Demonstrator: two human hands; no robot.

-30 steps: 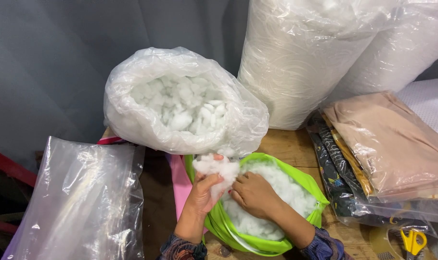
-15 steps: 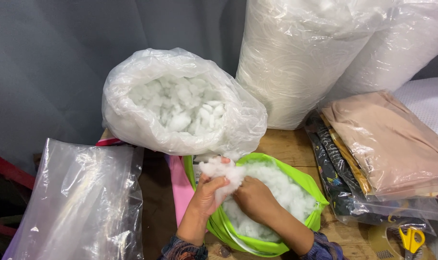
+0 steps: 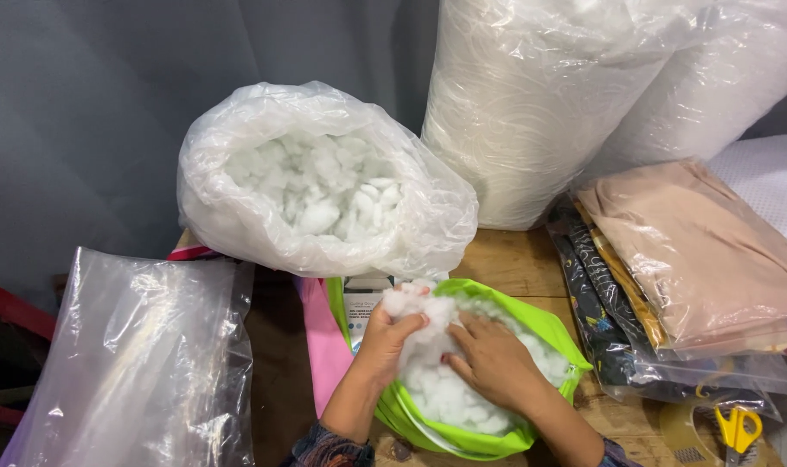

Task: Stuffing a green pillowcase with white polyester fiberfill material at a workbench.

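White stuffing (image 3: 428,342) fills the green cover (image 3: 545,329), which lies on the wooden counter (image 3: 506,259) with its open mouth facing up and its long axis running from near left to far right. Since a second ago the left hand (image 3: 392,333) has stayed closed on one clump at the rim, while the right hand (image 3: 490,361) has slid closer beside it, pressing flat. One open clear bag (image 3: 324,186) of stuffing sits behind, two big rolls (image 3: 540,95) beyond, one pair of yellow scissors (image 3: 739,428) at right.

Our left hand (image 3: 392,333) has slid lower with its clump of white stuffing (image 3: 415,313), while our right hand (image 3: 489,359) presses deeper into the green cover (image 3: 549,333).
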